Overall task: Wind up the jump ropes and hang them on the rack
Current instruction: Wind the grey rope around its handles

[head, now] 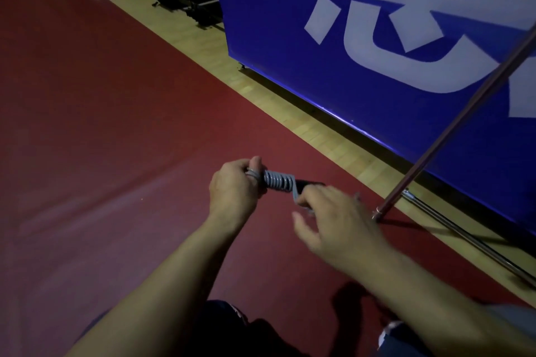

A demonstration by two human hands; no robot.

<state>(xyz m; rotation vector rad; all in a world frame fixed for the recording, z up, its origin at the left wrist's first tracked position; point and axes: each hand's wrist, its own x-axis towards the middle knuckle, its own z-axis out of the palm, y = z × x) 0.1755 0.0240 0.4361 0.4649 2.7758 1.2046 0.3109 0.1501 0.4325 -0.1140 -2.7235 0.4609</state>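
A grey jump rope [278, 180] is coiled tightly around its dark handles, whose black tip [310, 183] sticks out to the right. My left hand [235, 188] grips the left end of the bundle, with loops of rope over the fingers. My right hand [333, 220] is just below and right of the coil, blurred, its fingers pinching the loose rope end by the handle tip. A metal rack pole [464, 119] rises diagonally at the right from a foot [380, 213] on the floor.
A big blue barrier panel [377, 66] with white lettering stands behind the pole. A metal base bar [470, 238] runs along the floor at right. Dark folded equipment [188, 3] lies far back. The floor is red mat [101, 124] edged by a wooden strip.
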